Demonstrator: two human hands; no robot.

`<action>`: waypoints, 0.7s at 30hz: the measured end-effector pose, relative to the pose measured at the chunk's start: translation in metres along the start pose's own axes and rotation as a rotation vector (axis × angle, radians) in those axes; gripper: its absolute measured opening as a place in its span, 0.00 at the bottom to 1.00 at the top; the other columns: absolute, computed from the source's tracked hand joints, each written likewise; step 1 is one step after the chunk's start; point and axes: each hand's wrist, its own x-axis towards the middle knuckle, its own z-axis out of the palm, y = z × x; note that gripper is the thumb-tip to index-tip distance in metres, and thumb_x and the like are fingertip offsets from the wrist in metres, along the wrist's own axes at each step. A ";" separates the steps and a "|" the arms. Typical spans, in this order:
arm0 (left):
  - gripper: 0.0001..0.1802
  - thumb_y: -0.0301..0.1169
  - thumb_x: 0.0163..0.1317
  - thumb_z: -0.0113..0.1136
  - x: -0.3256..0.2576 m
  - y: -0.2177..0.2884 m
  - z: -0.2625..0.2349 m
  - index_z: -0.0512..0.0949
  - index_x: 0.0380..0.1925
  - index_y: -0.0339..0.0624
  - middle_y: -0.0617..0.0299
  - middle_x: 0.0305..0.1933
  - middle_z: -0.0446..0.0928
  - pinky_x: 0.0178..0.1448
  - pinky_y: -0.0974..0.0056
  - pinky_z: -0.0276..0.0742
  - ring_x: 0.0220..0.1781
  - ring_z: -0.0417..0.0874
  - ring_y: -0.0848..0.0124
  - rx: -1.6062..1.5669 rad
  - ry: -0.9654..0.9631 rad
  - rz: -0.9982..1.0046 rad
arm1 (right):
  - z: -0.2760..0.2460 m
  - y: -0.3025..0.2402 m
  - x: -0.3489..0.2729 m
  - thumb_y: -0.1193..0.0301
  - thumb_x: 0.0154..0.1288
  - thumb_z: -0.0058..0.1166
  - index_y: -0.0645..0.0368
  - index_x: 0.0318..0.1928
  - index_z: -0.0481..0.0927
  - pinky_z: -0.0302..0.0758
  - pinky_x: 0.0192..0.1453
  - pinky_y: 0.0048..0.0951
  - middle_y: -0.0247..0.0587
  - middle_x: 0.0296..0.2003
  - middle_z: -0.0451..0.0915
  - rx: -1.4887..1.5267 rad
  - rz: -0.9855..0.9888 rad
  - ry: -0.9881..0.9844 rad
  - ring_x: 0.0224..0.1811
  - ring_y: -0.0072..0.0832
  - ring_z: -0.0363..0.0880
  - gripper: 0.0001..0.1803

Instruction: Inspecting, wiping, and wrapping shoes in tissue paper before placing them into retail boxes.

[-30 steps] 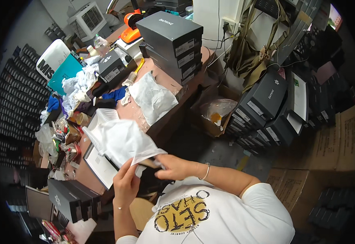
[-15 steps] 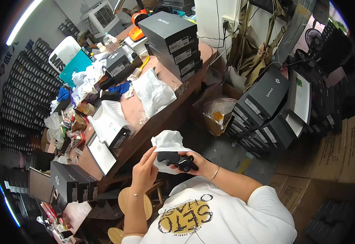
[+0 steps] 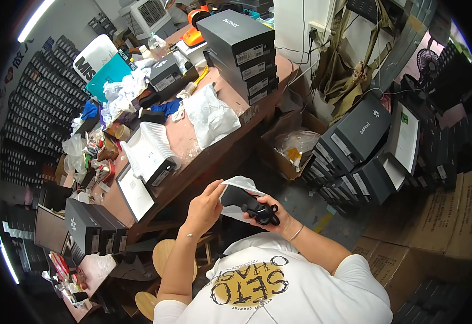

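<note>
A black shoe [image 3: 237, 197] with a strap or ornament at one end is held in front of my chest, over a thin white sheet [image 3: 247, 184] that looks like wrapping paper. My right hand [image 3: 279, 214] is wrapped round the shoe's strapped end, with the paper beneath it. On the other side, my left hand [image 3: 204, 204] has its fingers together at the paper's upper left edge, by the shoe's other end. The paper is folded partly up around the far side of the shoe. My left thumb is mostly hidden.
Ahead is a cluttered table [image 3: 199, 156] bearing a stack of dark shoe boxes [image 3: 236, 35], an open shoe box [image 3: 157, 174] with white paper, and another white sheet [image 3: 211, 116]. More shoe boxes [image 3: 357, 127] and brown cartons [image 3: 436, 216] stand at right. A wooden stool [image 3: 166, 259] is at lower left.
Both hands have moved a little right and up with the shoe. The paper's far part, earlier spread beyond the shoe, is now drawn in closer, and my left fingers have closed at its edge.
</note>
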 end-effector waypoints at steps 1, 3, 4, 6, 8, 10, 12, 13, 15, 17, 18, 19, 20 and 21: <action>0.25 0.19 0.51 0.54 -0.001 0.000 0.002 0.72 0.52 0.39 0.54 0.59 0.72 0.44 0.57 0.80 0.39 0.82 0.52 -0.002 -0.013 -0.005 | 0.001 0.000 -0.001 0.67 0.64 0.47 0.52 0.61 0.67 0.85 0.34 0.35 0.51 0.43 0.77 0.022 0.000 0.012 0.39 0.42 0.83 0.24; 0.25 0.19 0.51 0.54 0.000 0.000 0.003 0.72 0.53 0.39 0.53 0.59 0.72 0.45 0.56 0.79 0.42 0.82 0.52 -0.014 -0.026 -0.011 | 0.003 -0.001 -0.002 0.67 0.64 0.46 0.52 0.60 0.68 0.84 0.33 0.34 0.51 0.43 0.77 0.065 0.003 0.037 0.39 0.44 0.82 0.23; 0.26 0.19 0.51 0.54 -0.001 -0.003 0.005 0.72 0.53 0.39 0.53 0.59 0.71 0.45 0.56 0.79 0.42 0.82 0.51 -0.014 -0.022 -0.013 | 0.005 -0.001 -0.004 0.68 0.63 0.47 0.52 0.60 0.68 0.84 0.33 0.35 0.51 0.43 0.77 0.073 -0.001 0.048 0.39 0.44 0.81 0.23; 0.27 0.19 0.50 0.54 0.002 -0.007 0.006 0.71 0.54 0.39 0.52 0.60 0.71 0.46 0.56 0.79 0.44 0.81 0.51 -0.031 -0.018 -0.011 | 0.000 -0.004 -0.003 0.67 0.64 0.47 0.52 0.59 0.69 0.85 0.34 0.36 0.51 0.43 0.77 0.095 -0.003 0.032 0.40 0.43 0.82 0.22; 0.29 0.18 0.49 0.53 0.004 -0.010 0.006 0.70 0.56 0.39 0.51 0.60 0.70 0.51 0.57 0.77 0.49 0.79 0.51 -0.080 -0.039 -0.037 | -0.005 -0.004 -0.002 0.67 0.64 0.47 0.53 0.57 0.70 0.86 0.34 0.37 0.51 0.42 0.78 0.119 -0.001 0.016 0.39 0.43 0.83 0.20; 0.30 0.18 0.48 0.53 0.005 -0.011 0.007 0.70 0.57 0.39 0.50 0.60 0.70 0.55 0.57 0.76 0.53 0.77 0.51 -0.126 -0.061 -0.065 | -0.009 -0.007 -0.003 0.66 0.64 0.47 0.55 0.55 0.71 0.86 0.35 0.37 0.51 0.42 0.78 0.191 0.032 -0.014 0.40 0.45 0.82 0.18; 0.30 0.18 0.48 0.53 0.004 -0.013 0.009 0.70 0.57 0.39 0.50 0.60 0.70 0.54 0.57 0.76 0.54 0.77 0.51 -0.169 -0.080 -0.083 | -0.009 -0.006 -0.002 0.66 0.64 0.47 0.55 0.54 0.73 0.84 0.35 0.35 0.50 0.42 0.77 0.226 0.063 -0.043 0.42 0.44 0.79 0.18; 0.31 0.18 0.48 0.53 0.005 -0.014 0.010 0.70 0.57 0.39 0.50 0.60 0.70 0.54 0.57 0.76 0.53 0.77 0.51 -0.175 -0.078 -0.081 | -0.011 -0.007 -0.004 0.66 0.64 0.46 0.55 0.53 0.74 0.82 0.35 0.34 0.49 0.42 0.76 0.230 0.070 -0.035 0.43 0.43 0.77 0.17; 0.31 0.18 0.48 0.53 0.005 -0.017 0.013 0.69 0.57 0.39 0.50 0.61 0.70 0.54 0.57 0.76 0.53 0.78 0.51 -0.188 -0.075 -0.074 | -0.011 -0.007 -0.003 0.66 0.64 0.46 0.54 0.52 0.75 0.80 0.35 0.32 0.48 0.42 0.76 0.238 0.083 -0.043 0.44 0.42 0.74 0.17; 0.32 0.18 0.47 0.53 0.007 -0.019 0.014 0.69 0.58 0.40 0.49 0.61 0.69 0.53 0.56 0.76 0.53 0.78 0.51 -0.192 -0.079 -0.071 | -0.011 -0.009 -0.002 0.65 0.64 0.45 0.53 0.52 0.75 0.80 0.35 0.32 0.47 0.41 0.75 0.248 0.088 -0.068 0.45 0.41 0.72 0.16; 0.32 0.18 0.47 0.54 0.009 -0.019 0.015 0.69 0.58 0.41 0.50 0.61 0.70 0.52 0.56 0.77 0.52 0.78 0.51 -0.191 -0.075 -0.064 | -0.011 -0.010 -0.002 0.66 0.64 0.45 0.54 0.52 0.75 0.80 0.36 0.32 0.47 0.42 0.76 0.260 0.091 -0.088 0.45 0.42 0.73 0.17; 0.32 0.17 0.47 0.54 0.010 -0.018 0.014 0.69 0.58 0.41 0.50 0.61 0.70 0.52 0.57 0.77 0.51 0.78 0.51 -0.189 -0.071 -0.058 | -0.010 -0.011 -0.001 0.66 0.64 0.45 0.55 0.52 0.75 0.80 0.36 0.32 0.47 0.42 0.76 0.272 0.094 -0.109 0.44 0.43 0.74 0.17; 0.32 0.17 0.47 0.54 0.010 -0.016 0.014 0.69 0.58 0.41 0.50 0.61 0.70 0.51 0.57 0.78 0.50 0.79 0.51 -0.204 -0.067 -0.047 | -0.009 -0.013 0.000 0.66 0.64 0.45 0.57 0.52 0.75 0.80 0.36 0.33 0.47 0.43 0.77 0.284 0.099 -0.131 0.44 0.43 0.75 0.17; 0.33 0.17 0.46 0.54 0.009 -0.012 0.013 0.69 0.58 0.41 0.50 0.61 0.70 0.49 0.57 0.78 0.49 0.79 0.51 -0.220 -0.062 -0.037 | -0.007 -0.016 0.001 0.66 0.64 0.45 0.59 0.52 0.75 0.80 0.38 0.34 0.48 0.43 0.77 0.245 0.121 -0.115 0.45 0.44 0.76 0.18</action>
